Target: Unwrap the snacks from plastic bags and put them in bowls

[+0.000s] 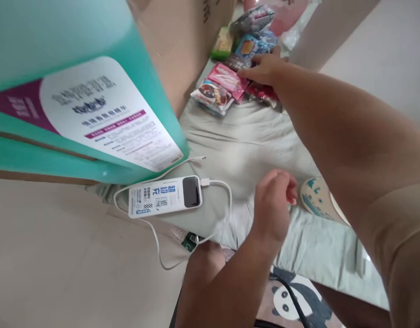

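Observation:
My right hand [266, 67] reaches to the far end of the cloth, its fingers spread over a pile of snack packets. One fingertip is at the edge of a pink packet [227, 77]; a blue packet [247, 45] lies just beyond the fingers. A white packet with a chocolate snack picture [212, 96] sits at the near side of the pile, and a red wrapper [263, 93] shows below the hand. Nearer to me, my left hand [273, 200] hovers above the cloth with its fingers curled in, nothing visible in them.
A white power bank [165, 197] with a white cable [230, 200] plugged in lies on the cloth's left edge. A large green liquid jug [155, 100] stands left, beside a cardboard box [182, 41]. Right of my left hand is a patterned paper cup [317, 198].

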`<action>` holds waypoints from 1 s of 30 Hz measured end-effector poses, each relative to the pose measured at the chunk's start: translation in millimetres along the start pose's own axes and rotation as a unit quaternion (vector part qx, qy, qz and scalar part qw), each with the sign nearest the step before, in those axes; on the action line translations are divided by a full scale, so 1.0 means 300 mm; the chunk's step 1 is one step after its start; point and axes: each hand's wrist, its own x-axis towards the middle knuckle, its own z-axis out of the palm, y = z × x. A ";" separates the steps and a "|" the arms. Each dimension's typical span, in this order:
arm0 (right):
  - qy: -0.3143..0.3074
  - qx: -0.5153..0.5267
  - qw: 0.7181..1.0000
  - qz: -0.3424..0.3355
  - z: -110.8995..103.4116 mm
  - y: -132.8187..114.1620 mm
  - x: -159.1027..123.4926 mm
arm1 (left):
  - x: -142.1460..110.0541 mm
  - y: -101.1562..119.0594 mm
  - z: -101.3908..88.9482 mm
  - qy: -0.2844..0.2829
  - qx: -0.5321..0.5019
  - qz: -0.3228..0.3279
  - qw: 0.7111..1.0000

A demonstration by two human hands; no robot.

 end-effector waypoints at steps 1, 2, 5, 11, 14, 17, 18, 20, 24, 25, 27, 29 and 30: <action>-0.007 -0.016 0.999 0.038 -0.007 -0.026 -0.043 | -0.009 -0.003 0.000 -0.004 -0.001 0.007 1.000; -0.010 -0.034 0.995 0.094 -0.014 -0.058 -0.091 | -0.019 -0.007 -0.001 -0.007 0.002 0.017 1.000; -0.033 -0.066 0.986 0.152 -0.030 -0.155 -0.246 | -0.050 -0.007 -0.013 -0.005 0.022 0.058 0.998; -0.024 -0.085 0.988 0.126 -0.033 -0.194 -0.473 | -0.062 0.034 -0.030 0.082 0.010 0.139 0.987; -0.002 -0.059 0.997 0.057 -0.058 -0.141 -0.554 | -0.045 0.042 -0.017 0.092 0.001 0.156 0.983; 0.013 -0.041 0.999 0.007 -0.068 -0.084 -0.642 | -0.029 0.039 0.002 0.095 0.001 0.157 0.983; 0.012 -0.039 0.999 -0.012 -0.061 -0.067 -0.668 | -0.023 0.039 0.008 0.095 0.005 0.155 0.983; 0.005 -0.033 0.998 -0.056 -0.038 -0.042 -0.706 | -0.011 0.041 0.017 0.101 0.018 0.154 0.983; -0.024 -0.044 0.995 -0.080 -0.045 -0.045 -0.727 | 0.005 0.054 0.018 0.117 0.027 0.168 0.978; -0.037 -0.052 0.995 -0.073 -0.076 -0.060 -0.732 | 0.006 0.058 0.015 0.121 0.024 0.170 0.978; -0.063 -0.062 0.995 -0.055 -0.172 -0.106 -0.764 | 0.005 0.066 0.008 0.126 0.018 0.173 0.977; -0.066 -0.053 0.996 -0.034 -0.293 -0.156 -0.847 | -0.002 0.071 0.003 0.124 0.009 0.176 0.976; -0.046 -0.038 0.998 -0.025 -0.350 -0.174 -0.911 | -0.008 0.072 0.003 0.116 0.005 0.175 0.978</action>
